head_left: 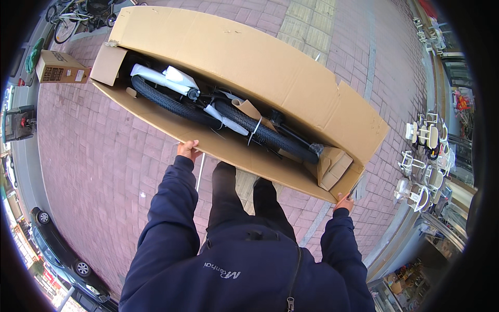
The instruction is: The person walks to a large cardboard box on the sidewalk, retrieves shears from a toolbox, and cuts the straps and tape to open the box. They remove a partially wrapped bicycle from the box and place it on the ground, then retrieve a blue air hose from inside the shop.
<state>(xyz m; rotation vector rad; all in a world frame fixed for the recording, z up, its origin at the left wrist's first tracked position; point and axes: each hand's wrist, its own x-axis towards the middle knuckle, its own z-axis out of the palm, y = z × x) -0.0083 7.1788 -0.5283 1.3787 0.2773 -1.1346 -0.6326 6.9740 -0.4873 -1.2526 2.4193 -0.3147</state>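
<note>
A long open cardboard box (291,86) stands on the paving in front of me, its large far flap folded outward. Packed inside is a partly dismantled bicycle (249,130) with black knobby tyres, white wrapping on its tubes and a white zip tie. A folded cardboard insert (332,167) fills the right end. My left hand (188,150) is closed over the near edge of the box, left of its middle. At the near right corner my right hand (343,202) grips the cardboard edge. A small dark object shows beside its fingers, too unclear to name.
Another cardboard carton (61,67) sits at the far left, near parked bicycles (65,30). Several white metal racks or seats (429,135) line the shopfront on the right. A black car (62,249) is parked at the lower left. Pinkish brick paving (99,145) surrounds the box.
</note>
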